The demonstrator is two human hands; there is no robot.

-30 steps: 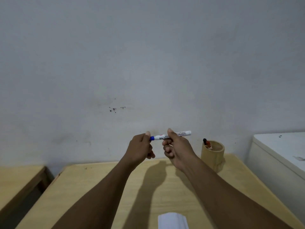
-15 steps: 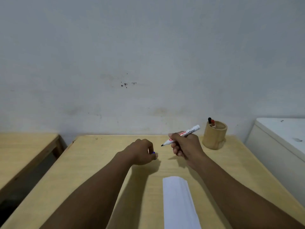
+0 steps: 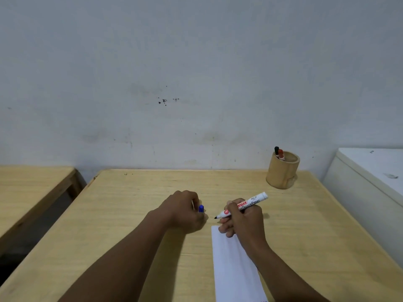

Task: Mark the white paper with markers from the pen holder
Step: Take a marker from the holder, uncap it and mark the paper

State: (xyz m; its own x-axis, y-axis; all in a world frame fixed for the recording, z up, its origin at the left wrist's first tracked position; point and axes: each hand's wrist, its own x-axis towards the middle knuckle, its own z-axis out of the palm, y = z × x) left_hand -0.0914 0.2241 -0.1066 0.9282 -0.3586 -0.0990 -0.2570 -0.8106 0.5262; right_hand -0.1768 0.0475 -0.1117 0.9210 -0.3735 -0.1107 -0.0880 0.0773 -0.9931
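My right hand grips an uncapped white marker, its dark tip pointing left just above the top edge of the white paper. The paper is a narrow strip lying lengthwise on the wooden table. My left hand rests on the table left of the paper, closed around the marker's blue cap, of which only the end shows. A bamboo pen holder stands at the table's far right with a black marker and a red marker sticking out.
A grey wall runs behind the table. A second wooden table stands at the left across a dark gap. A white cabinet sits close against the table's right side.
The blue cap came off the marker and stayed in my left hand. Both hands dropped from in front of the wall to the table, the right one reaching the paper's top edge.
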